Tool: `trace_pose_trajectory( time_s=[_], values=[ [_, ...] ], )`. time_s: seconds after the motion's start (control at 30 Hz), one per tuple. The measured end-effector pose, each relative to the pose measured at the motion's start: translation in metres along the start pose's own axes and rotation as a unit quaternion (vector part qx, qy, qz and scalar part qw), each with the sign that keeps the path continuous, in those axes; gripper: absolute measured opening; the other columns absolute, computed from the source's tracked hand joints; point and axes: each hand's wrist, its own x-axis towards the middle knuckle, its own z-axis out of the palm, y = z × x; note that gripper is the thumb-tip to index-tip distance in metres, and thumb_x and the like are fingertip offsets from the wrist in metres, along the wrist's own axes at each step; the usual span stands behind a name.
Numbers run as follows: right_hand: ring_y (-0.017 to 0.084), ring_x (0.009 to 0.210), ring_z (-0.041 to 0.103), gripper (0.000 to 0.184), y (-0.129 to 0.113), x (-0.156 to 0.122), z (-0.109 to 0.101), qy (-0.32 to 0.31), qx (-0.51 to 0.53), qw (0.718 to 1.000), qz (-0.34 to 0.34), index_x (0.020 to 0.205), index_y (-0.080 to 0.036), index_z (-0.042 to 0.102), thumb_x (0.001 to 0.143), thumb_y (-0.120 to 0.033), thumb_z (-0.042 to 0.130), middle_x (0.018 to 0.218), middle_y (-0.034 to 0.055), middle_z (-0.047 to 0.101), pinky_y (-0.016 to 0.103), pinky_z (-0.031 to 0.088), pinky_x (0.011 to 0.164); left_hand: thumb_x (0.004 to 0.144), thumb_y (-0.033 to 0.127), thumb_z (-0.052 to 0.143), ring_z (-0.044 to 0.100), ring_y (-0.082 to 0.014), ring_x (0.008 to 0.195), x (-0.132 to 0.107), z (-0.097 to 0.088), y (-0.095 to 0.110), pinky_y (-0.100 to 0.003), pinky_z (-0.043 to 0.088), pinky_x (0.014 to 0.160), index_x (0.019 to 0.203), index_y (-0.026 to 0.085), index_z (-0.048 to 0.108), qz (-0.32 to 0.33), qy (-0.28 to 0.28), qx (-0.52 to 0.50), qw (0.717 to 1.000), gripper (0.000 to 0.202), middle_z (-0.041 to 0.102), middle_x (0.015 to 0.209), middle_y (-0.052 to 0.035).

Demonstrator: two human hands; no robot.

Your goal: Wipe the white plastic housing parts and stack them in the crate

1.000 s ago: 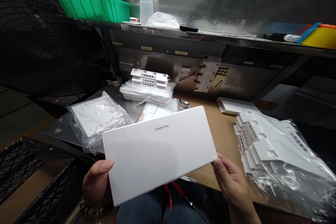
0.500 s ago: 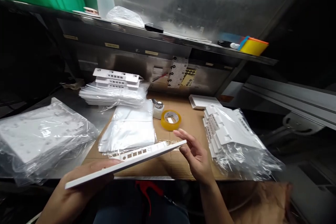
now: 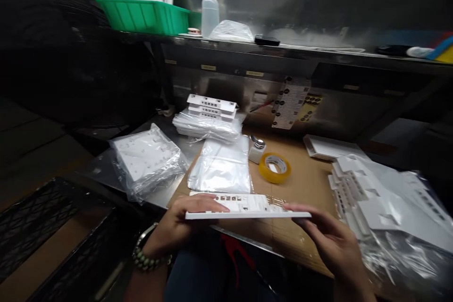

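A white plastic panel [image 3: 247, 215] with a row of small square cutouts is held level, almost edge-on, above the front of the bench. My left hand [image 3: 186, 217] grips its left end, fingers over the top. At the other end my right hand [image 3: 331, 238] is closed on the corner, fingertips above and thumb near the edge. Just beyond the panel lies a pile of clear plastic bags [image 3: 221, 165]. A roll of yellow tape [image 3: 275, 168] and a small white pump bottle [image 3: 256, 152] stand to the right of the bags.
Bagged white panels lie at the left [image 3: 146, 155] and in a stack at the right [image 3: 385, 198]. More white parts [image 3: 211, 106] rest on wrapped sheets behind. A shelf above carries a green bin [image 3: 145, 16] and a squeeze bottle [image 3: 210, 14]. A black crate [image 3: 56, 240] stands lower left.
The view has swung left. The panel has gone from tilted to level, and my right hand has closed from a loose, open pose onto its right end. My left hand keeps its hold.
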Motion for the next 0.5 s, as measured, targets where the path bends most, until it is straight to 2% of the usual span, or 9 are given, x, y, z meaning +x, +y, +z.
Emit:
trace_pose_trajectory(
  time_s=[0.07,0.13,0.17,0.2,0.23,0.3,0.37,0.43,0.5],
  values=[
    [0.026,0.102,0.077,0.015,0.004,-0.001,0.004,0.012,0.044,0.997,-0.060,0.105,-0.025,0.077,0.094,-0.020,0.067,0.107,0.0061,0.080,0.036,0.063,0.096,0.089,0.032,0.072,0.070,-0.0346,0.113,0.000,0.001,0.000,-0.056,0.026,0.123,0.103,0.028,0.083,0.016,0.012,0.001,1.000,0.017,0.081,0.104,-0.0086],
    [0.028,0.106,0.076,0.022,0.004,-0.002,0.010,0.017,0.079,0.988,-0.129,0.108,-0.023,0.075,0.095,-0.012,0.062,0.110,0.0071,0.079,0.043,0.060,0.101,0.077,0.045,0.084,0.048,-0.0370,0.142,0.001,0.003,0.000,-0.053,0.009,0.128,0.122,0.029,0.075,0.021,0.105,-0.054,0.993,0.048,0.073,0.128,-0.0087],
    [0.029,0.110,0.074,0.025,0.004,-0.003,0.013,0.018,0.084,0.984,-0.159,0.111,-0.022,0.074,0.095,-0.008,0.060,0.114,0.0077,0.078,0.047,0.059,0.104,0.073,0.053,0.085,0.033,-0.0358,0.151,0.002,0.005,0.001,-0.051,0.008,0.128,0.134,0.029,0.067,0.003,0.181,-0.119,0.976,0.069,0.066,0.141,-0.0086],
    [0.030,0.115,0.072,0.029,0.003,-0.003,0.017,0.017,0.082,0.979,-0.187,0.114,-0.022,0.073,0.095,-0.006,0.058,0.117,0.0084,0.077,0.051,0.057,0.106,0.073,0.060,0.082,0.024,-0.0336,0.154,0.002,0.006,0.002,-0.049,0.012,0.128,0.145,0.029,0.056,-0.036,0.252,-0.206,0.945,0.083,0.058,0.150,-0.0089],
    [0.031,0.119,0.070,0.031,0.001,-0.003,0.020,0.011,0.073,0.974,-0.214,0.117,-0.021,0.072,0.096,-0.005,0.057,0.120,0.0092,0.076,0.054,0.056,0.106,0.077,0.064,0.076,0.022,-0.0323,0.155,0.003,0.006,0.002,-0.049,0.019,0.126,0.153,0.029,0.045,-0.084,0.298,-0.306,0.900,0.089,0.054,0.154,-0.0101],
    [0.031,0.123,0.067,0.035,-0.002,0.001,0.026,-0.016,0.043,0.964,-0.264,0.123,-0.022,0.070,0.097,-0.005,0.055,0.123,0.0092,0.075,0.054,0.056,0.105,0.092,0.057,0.063,0.038,-0.0335,0.148,0.003,0.003,0.000,-0.051,0.035,0.120,0.159,0.025,0.032,-0.203,0.304,-0.483,0.796,0.080,0.056,0.150,-0.0140],
    [0.029,0.126,0.065,0.031,-0.004,0.013,0.029,-0.085,0.011,0.951,-0.298,0.125,-0.024,0.070,0.098,-0.013,0.059,0.124,0.0082,0.074,0.052,0.057,0.105,0.098,0.033,0.057,0.060,-0.0378,0.129,0.002,-0.003,-0.003,-0.054,0.050,0.109,0.160,0.018,0.030,-0.305,0.261,-0.579,0.709,0.068,0.067,0.136,-0.0179],
    [0.027,0.129,0.063,0.027,-0.002,0.036,0.029,-0.151,-0.053,0.949,-0.271,0.123,-0.025,0.071,0.096,-0.029,0.067,0.128,0.0073,0.073,0.048,0.055,0.107,0.095,0.012,0.049,0.072,-0.0380,0.108,0.000,-0.010,-0.005,-0.055,0.059,0.097,0.158,0.017,0.034,-0.353,0.273,-0.604,0.660,0.065,0.076,0.119,-0.0155],
    [0.025,0.130,0.062,0.033,0.006,0.070,0.027,-0.161,-0.186,0.958,-0.149,0.122,-0.025,0.072,0.096,-0.043,0.065,0.132,0.0064,0.071,0.044,0.052,0.109,0.089,0.002,0.044,0.076,-0.0368,0.098,-0.001,-0.016,-0.002,-0.055,0.063,0.089,0.157,0.018,0.036,-0.346,0.318,-0.607,0.641,0.070,0.080,0.109,-0.0120]
  ],
)
